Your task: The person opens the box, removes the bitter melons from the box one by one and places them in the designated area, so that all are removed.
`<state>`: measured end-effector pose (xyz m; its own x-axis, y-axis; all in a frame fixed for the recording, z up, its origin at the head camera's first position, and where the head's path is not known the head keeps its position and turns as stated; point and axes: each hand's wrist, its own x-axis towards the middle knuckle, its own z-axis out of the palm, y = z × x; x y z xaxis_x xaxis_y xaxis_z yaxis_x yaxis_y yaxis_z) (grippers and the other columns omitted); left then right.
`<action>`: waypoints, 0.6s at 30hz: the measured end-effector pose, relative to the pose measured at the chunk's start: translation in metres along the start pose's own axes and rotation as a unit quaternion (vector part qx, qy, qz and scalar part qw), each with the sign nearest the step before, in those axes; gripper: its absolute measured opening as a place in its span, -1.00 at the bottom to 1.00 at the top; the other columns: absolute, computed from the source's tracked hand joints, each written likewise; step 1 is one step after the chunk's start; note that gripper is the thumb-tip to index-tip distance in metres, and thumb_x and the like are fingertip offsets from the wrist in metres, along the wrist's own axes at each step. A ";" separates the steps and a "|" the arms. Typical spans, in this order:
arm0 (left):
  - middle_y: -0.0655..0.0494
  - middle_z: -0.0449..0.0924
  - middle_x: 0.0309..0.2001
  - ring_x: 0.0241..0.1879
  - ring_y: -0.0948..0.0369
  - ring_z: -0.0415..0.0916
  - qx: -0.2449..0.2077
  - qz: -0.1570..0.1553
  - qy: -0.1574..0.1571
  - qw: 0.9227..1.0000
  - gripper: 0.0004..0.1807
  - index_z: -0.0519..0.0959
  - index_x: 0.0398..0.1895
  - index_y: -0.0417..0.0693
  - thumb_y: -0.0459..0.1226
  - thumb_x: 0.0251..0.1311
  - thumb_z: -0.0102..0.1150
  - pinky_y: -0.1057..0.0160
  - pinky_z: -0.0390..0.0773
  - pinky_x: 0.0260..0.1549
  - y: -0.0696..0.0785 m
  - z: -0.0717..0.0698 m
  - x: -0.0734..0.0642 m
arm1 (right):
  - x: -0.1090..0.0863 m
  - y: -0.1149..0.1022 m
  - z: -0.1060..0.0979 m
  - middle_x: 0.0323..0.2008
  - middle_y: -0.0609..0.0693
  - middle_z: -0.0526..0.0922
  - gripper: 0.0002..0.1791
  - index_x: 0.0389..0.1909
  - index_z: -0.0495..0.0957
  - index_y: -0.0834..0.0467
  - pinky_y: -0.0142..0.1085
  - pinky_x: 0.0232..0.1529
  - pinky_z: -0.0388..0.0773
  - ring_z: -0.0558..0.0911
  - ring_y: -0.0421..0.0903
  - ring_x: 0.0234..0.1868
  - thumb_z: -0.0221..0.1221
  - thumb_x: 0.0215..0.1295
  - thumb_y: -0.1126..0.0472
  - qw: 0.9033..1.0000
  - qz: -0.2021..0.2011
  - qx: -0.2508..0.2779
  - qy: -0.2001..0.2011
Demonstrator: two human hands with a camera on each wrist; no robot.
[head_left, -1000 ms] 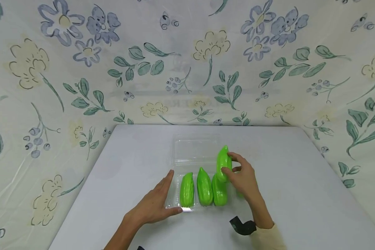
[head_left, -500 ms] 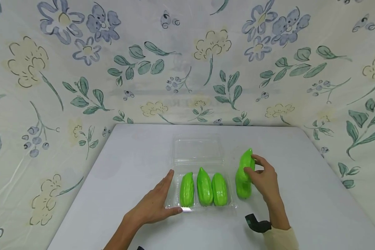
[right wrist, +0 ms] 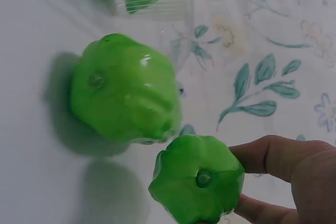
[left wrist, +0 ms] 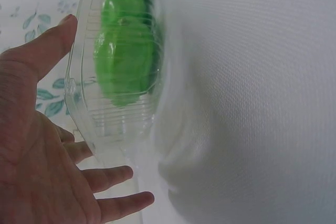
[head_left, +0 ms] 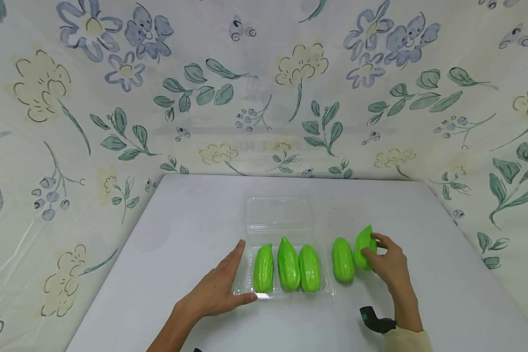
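Spread along the left side of a clear plastic clamshell box (head_left: pixel 250 289), my left hand (head_left: pixel 213 288) has straight fingers, with the thumb by the front corner. In the left wrist view the thumb touches the box wall. Inside the box lie three glossy green ribbed fruits, the left one (head_left: pixel 263 269), the middle one (head_left: pixel 288 266) and the right one (head_left: pixel 309 269). My right hand (head_left: pixel 390 261) pinches another green ribbed fruit (head_left: pixel 364 249) between thumb and fingers, its shadow apart from it in the right wrist view. Beside it a similar loose fruit (head_left: pixel 343 260) lies on the table.
The box's clear lid (head_left: pixel 279 211) lies folded back behind it. A white table (head_left: pixel 180 215) carries everything, with a floral cloth (head_left: pixel 264 98) hanging behind its far edge. A black curved piece (head_left: pixel 376 321) sits at my right wrist.
My right hand has carried its green ribbed fruit from above the box to the right, past the loose fruit, and lower. My left hand has stayed at the box.
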<state>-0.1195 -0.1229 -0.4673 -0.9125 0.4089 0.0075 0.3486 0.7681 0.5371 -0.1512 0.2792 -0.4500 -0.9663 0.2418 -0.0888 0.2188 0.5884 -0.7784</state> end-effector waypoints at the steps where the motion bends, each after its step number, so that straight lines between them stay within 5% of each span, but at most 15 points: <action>1: 0.03 -0.13 0.56 0.47 0.02 0.02 0.000 0.001 0.001 1.000 0.34 -0.32 0.60 0.06 0.30 -0.04 0.34 -0.07 0.26 0.28 0.000 0.000 0.000 | 0.001 0.002 0.001 0.24 0.44 0.35 -0.35 0.40 0.26 0.29 -0.25 -0.33 0.59 0.55 0.28 0.02 0.17 0.36 0.14 1.000 0.001 -0.008 -0.001; 9: 0.04 -0.14 0.56 0.47 0.04 0.00 -0.002 0.002 0.003 1.000 0.35 -0.36 0.59 0.11 0.29 -0.03 0.35 -0.05 0.24 0.29 -0.001 0.000 -0.001 | 0.008 0.015 0.011 0.23 0.50 0.34 -0.35 0.37 0.26 0.33 0.20 0.04 0.43 0.30 0.44 0.26 0.15 0.33 0.14 0.997 -0.006 -0.071 -0.009; 18: 0.05 -0.14 0.56 0.48 0.05 -0.01 -0.003 0.003 0.004 1.000 0.34 -0.34 0.59 0.08 0.28 -0.03 0.35 -0.04 0.24 0.30 -0.001 0.000 -0.001 | 0.006 0.010 0.012 0.22 0.52 0.33 -0.35 0.36 0.25 0.36 0.20 -0.01 0.48 0.39 0.44 0.17 0.16 0.34 0.14 0.995 -0.020 -0.096 -0.017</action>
<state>-0.1193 -0.1243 -0.4682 -0.9121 0.4097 0.0173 0.3529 0.7628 0.5418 -0.1568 0.2771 -0.4656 -0.9782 0.1903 -0.0830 0.1979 0.7341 -0.6496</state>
